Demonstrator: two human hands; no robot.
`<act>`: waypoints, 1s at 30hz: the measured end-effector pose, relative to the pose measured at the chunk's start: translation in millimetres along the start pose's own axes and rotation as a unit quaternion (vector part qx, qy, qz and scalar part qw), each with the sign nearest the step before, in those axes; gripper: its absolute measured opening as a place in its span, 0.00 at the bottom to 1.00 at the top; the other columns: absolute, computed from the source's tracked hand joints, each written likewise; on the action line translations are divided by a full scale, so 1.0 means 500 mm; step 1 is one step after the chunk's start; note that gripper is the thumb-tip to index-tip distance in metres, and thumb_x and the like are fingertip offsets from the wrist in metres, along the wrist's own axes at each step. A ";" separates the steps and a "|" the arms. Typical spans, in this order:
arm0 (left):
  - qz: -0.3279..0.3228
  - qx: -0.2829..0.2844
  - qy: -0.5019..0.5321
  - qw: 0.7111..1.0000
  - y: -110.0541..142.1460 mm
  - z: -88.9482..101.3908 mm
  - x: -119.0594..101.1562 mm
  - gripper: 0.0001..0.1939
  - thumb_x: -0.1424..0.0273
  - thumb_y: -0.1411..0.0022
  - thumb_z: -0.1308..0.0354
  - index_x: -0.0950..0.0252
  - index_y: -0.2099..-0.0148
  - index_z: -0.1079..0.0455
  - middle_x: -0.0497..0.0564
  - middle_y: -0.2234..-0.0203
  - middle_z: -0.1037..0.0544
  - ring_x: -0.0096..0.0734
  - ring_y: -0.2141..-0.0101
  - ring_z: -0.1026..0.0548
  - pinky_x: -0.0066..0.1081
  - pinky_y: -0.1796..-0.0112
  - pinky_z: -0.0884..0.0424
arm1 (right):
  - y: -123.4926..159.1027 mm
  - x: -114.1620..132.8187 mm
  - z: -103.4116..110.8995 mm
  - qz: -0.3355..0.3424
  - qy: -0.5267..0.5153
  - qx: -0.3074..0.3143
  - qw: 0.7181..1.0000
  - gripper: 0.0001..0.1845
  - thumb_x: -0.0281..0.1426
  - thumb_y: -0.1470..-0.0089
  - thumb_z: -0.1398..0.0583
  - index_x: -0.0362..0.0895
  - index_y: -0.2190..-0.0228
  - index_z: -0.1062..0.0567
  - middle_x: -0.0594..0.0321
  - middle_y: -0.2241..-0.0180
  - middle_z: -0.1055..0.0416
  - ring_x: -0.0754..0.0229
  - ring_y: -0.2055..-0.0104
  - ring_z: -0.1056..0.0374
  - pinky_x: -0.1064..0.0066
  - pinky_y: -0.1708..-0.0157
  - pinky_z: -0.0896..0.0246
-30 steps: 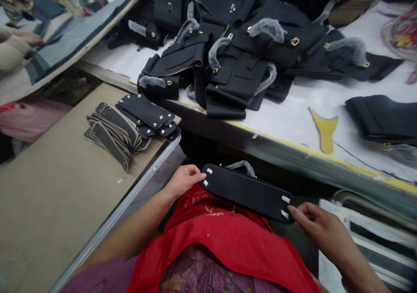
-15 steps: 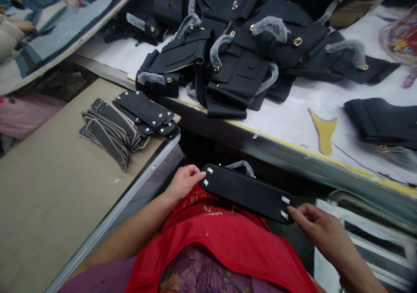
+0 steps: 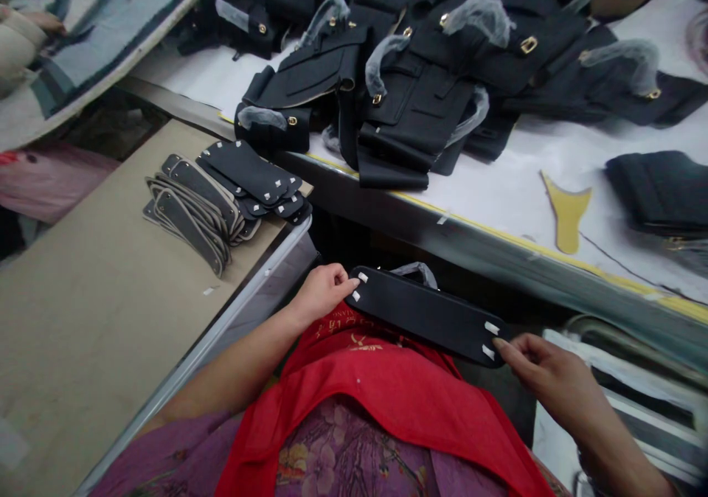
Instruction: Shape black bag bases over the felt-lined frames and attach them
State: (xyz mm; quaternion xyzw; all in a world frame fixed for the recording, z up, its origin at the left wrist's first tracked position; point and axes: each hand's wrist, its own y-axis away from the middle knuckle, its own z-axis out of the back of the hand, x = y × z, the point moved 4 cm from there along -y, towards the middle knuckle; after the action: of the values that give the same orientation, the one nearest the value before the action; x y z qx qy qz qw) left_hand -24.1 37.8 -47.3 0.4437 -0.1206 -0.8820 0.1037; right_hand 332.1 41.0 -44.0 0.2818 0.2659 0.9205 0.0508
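Note:
A long black leather panel (image 3: 425, 316) with rounded ends lies across my lap, small white tape bits near its corners. My left hand (image 3: 326, 290) pinches its left end between thumb and fingers. At the other end, my right hand (image 3: 539, 368) grips the edge by the tape. Just behind the panel shows a plastic-wrapped handle (image 3: 417, 270); what it is fixed to is mostly hidden. On the board at left are a stack of black panels (image 3: 248, 172) with white tape and a pile of grey-backed pieces (image 3: 191, 213) with studs.
Many black leather bag pieces (image 3: 420, 106) with wrapped handles and gold clasps cover the white table (image 3: 520, 195) ahead. A yellow forked piece (image 3: 567, 209) and folded black leather (image 3: 658, 191) lie at right. Another person's sleeve (image 3: 19, 43) shows at far left.
The view has turned slightly, so the table and its things appear a little right and higher. Both hands keep hold of the black panel at its ends.

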 end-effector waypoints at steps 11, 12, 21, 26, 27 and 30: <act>-0.039 0.024 -0.087 0.995 -0.016 0.008 -0.012 0.12 0.64 0.46 0.44 0.63 0.75 0.43 0.43 0.80 0.35 0.25 0.78 0.38 0.26 0.76 0.46 | 0.013 0.110 0.038 0.115 0.159 -0.120 0.973 0.20 0.50 0.50 0.45 0.46 0.69 0.30 0.55 0.73 0.28 0.56 0.75 0.33 0.66 0.76 0.43; -0.040 0.019 -0.090 0.995 -0.014 0.007 -0.012 0.11 0.64 0.46 0.44 0.63 0.74 0.43 0.43 0.79 0.35 0.25 0.77 0.37 0.26 0.75 0.45 | 0.017 0.144 0.025 0.166 0.142 -0.135 0.966 0.22 0.49 0.50 0.44 0.44 0.63 0.30 0.53 0.68 0.27 0.54 0.70 0.31 0.65 0.72 0.39; -0.136 -0.054 -0.158 0.977 0.006 0.016 -0.054 0.17 0.69 0.44 0.45 0.65 0.52 0.38 0.54 0.58 0.30 0.35 0.59 0.30 0.36 0.57 0.32 | -0.017 0.305 -0.132 0.416 0.190 -0.053 0.888 0.42 0.46 0.56 0.36 0.39 0.45 0.39 0.45 0.45 0.38 0.43 0.46 0.41 0.52 0.48 0.47; -0.302 0.041 -0.254 0.918 0.011 -0.013 -0.105 0.28 0.70 0.45 0.42 0.64 0.42 0.42 0.58 0.44 0.37 0.42 0.44 0.40 0.45 0.43 0.44 | -0.019 0.292 -0.141 0.415 0.191 -0.060 0.887 0.42 0.45 0.56 0.36 0.37 0.44 0.40 0.45 0.44 0.39 0.44 0.46 0.42 0.53 0.47 0.48; -0.319 0.075 -0.262 0.908 0.009 -0.023 -0.105 0.31 0.67 0.46 0.40 0.65 0.41 0.43 0.59 0.43 0.38 0.44 0.43 0.40 0.45 0.43 0.45 | -0.019 0.289 -0.140 0.417 0.190 -0.062 0.887 0.43 0.45 0.56 0.36 0.37 0.44 0.40 0.45 0.44 0.40 0.44 0.45 0.42 0.54 0.47 0.48; -0.341 0.135 -0.289 0.884 -0.005 -0.049 -0.083 0.41 0.57 0.49 0.37 0.71 0.39 0.47 0.65 0.43 0.38 0.48 0.43 0.40 0.47 0.43 0.43 | -0.018 0.268 -0.126 0.425 0.196 -0.061 0.882 0.47 0.48 0.58 0.36 0.35 0.43 0.41 0.44 0.44 0.40 0.45 0.44 0.43 0.54 0.46 0.49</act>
State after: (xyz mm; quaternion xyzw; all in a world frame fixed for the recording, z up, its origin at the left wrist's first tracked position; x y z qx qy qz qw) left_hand 19.8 49.4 -30.9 0.1926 -0.1045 -0.9271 -0.3042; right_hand 185.1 52.3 -26.5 0.1776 0.0682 0.9047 -0.3812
